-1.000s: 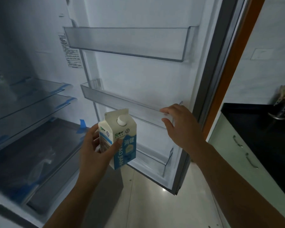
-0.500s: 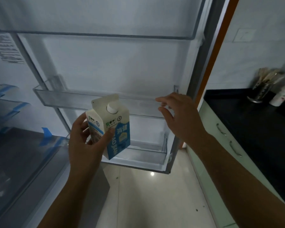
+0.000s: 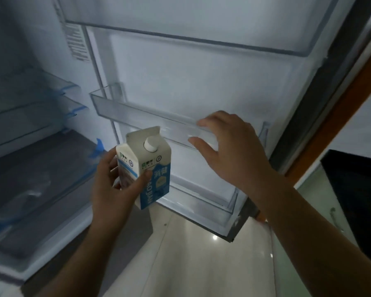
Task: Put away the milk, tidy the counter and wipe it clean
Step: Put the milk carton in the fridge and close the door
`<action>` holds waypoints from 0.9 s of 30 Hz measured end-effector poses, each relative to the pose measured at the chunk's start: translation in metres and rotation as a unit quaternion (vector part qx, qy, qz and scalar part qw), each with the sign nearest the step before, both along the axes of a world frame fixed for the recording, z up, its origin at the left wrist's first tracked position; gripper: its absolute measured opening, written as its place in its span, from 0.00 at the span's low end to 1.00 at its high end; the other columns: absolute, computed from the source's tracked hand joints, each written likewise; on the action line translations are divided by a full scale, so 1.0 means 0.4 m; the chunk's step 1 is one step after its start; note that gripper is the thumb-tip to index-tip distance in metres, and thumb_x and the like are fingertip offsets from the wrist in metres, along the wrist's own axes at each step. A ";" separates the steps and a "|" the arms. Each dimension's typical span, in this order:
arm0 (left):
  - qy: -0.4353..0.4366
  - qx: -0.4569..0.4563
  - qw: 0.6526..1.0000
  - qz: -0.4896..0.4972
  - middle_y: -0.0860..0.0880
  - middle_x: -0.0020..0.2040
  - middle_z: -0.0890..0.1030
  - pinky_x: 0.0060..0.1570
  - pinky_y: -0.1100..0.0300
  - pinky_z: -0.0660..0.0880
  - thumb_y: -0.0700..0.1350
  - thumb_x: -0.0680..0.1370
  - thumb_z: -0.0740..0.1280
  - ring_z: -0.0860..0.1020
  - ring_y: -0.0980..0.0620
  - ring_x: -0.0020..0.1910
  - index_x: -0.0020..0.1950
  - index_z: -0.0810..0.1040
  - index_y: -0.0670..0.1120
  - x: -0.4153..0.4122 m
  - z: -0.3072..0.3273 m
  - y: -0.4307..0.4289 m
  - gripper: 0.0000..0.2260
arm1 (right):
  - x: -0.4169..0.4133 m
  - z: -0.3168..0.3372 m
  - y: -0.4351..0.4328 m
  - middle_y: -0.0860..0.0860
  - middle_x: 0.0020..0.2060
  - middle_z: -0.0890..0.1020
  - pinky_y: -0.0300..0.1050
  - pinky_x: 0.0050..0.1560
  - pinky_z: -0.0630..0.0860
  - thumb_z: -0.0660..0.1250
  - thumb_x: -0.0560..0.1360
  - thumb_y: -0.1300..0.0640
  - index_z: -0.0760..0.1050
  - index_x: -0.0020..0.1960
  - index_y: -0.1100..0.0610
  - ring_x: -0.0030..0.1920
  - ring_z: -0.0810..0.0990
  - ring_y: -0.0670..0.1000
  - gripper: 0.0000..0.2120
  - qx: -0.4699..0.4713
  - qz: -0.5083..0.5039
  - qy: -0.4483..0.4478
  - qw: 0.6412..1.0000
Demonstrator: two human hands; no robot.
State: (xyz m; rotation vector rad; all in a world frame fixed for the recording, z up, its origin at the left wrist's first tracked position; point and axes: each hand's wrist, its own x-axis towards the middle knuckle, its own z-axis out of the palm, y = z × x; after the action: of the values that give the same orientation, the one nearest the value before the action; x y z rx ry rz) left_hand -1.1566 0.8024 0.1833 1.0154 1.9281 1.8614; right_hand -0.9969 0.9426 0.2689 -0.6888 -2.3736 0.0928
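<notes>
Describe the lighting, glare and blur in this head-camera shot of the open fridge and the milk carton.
Head view: dim, bluish light; the fridge interior shelves at left are dark and soft. A small bright glare spot sits on the floor tiles. Wide-angle distortion bows the door shelf. The milk carton in the left hand reads fairly sharp; the right hand shows slight motion blur.

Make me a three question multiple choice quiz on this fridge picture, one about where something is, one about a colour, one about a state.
1. Where is the milk carton?
A. in the left hand
B. on a door shelf
C. on the floor

2. What colour is the carton's cap?
A. red
B. white
C. green

3. How is the fridge door?
A. shut
B. open
C. removed

Answers: 1 A, the left hand grips it in the air. 2 B, the round cap is white. 3 B, its clear door shelf faces the camera, with the right hand at its rim.
</notes>
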 end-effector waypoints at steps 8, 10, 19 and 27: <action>0.015 -0.022 0.981 0.193 0.59 0.57 0.76 0.49 0.62 0.75 0.57 0.61 0.70 0.76 0.58 0.58 0.63 0.68 0.57 -0.089 0.012 -0.170 0.31 | -0.244 -0.066 -0.068 0.54 0.54 0.80 0.46 0.55 0.73 0.62 0.75 0.48 0.76 0.56 0.58 0.55 0.77 0.53 0.16 -0.014 0.177 0.023 0.984; 0.016 -0.023 0.969 0.244 0.55 0.59 0.76 0.47 0.62 0.75 0.56 0.61 0.71 0.76 0.55 0.58 0.65 0.68 0.55 -0.141 0.028 -0.215 0.33 | -0.334 -0.079 -0.088 0.54 0.55 0.80 0.43 0.53 0.73 0.64 0.75 0.49 0.76 0.56 0.58 0.55 0.76 0.53 0.16 -0.033 0.223 0.026 0.974; 0.025 -0.027 0.934 0.356 0.53 0.60 0.77 0.53 0.46 0.78 0.57 0.61 0.71 0.76 0.52 0.58 0.65 0.69 0.53 -0.494 0.111 -0.347 0.33 | -0.845 -0.111 -0.150 0.54 0.54 0.78 0.47 0.50 0.74 0.65 0.75 0.48 0.75 0.58 0.58 0.55 0.76 0.55 0.17 -0.071 0.327 -0.015 0.942; 0.069 -0.006 0.919 0.389 0.55 0.60 0.76 0.55 0.50 0.78 0.48 0.65 0.76 0.76 0.55 0.59 0.64 0.69 0.54 -0.757 0.154 -0.339 0.30 | -1.186 -0.098 -0.118 0.57 0.57 0.76 0.47 0.51 0.72 0.65 0.75 0.52 0.74 0.60 0.61 0.57 0.73 0.57 0.18 -0.098 0.324 -0.042 0.940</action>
State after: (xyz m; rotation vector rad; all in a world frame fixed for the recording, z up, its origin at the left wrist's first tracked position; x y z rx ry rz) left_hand -1.4593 0.6666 0.2449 0.3780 2.6890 2.1758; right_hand -1.4712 0.8956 0.2296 0.0340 -2.6034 0.5974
